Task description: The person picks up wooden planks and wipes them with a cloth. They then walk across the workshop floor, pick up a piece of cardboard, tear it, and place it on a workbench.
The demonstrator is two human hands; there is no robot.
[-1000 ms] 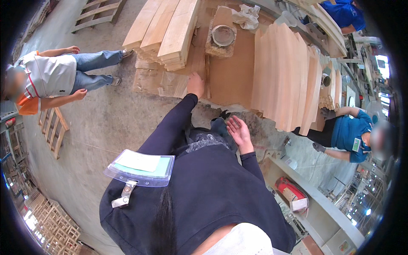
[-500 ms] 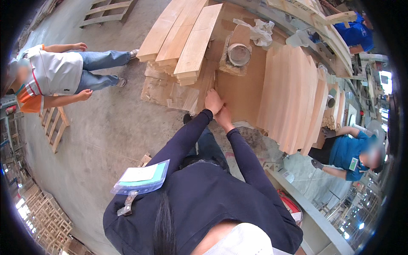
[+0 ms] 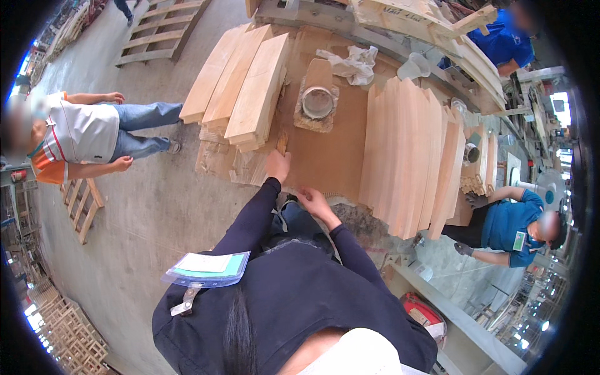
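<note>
My left hand (image 3: 278,166) is closed around a narrow tan-brown object (image 3: 282,142), whose exact kind is unclear; it points away from me beside the left stack of boards (image 3: 256,94). Lower and to the right, my right hand (image 3: 314,201) is apart from the left, over the near edge of the cardboard-covered surface (image 3: 325,156). Its fingers are curled together, and whatever they hold, if anything, cannot be made out. Beyond my hands an open round can (image 3: 318,103) sits on a rough-edged block (image 3: 314,125).
A long row of pale boards (image 3: 400,156) stands at the right. Crumpled white plastic (image 3: 357,65) and a clear cup (image 3: 415,66) lie at the back. A person in white and orange (image 3: 84,129) stands left; a gloved person in teal (image 3: 509,219) works right. Pallets (image 3: 161,31) rest on the floor.
My hands, close together before, have come apart: the left is now farther left with the tan-brown object showing, the right nearer to me. The view has shifted, and the stacks appear farther left.
</note>
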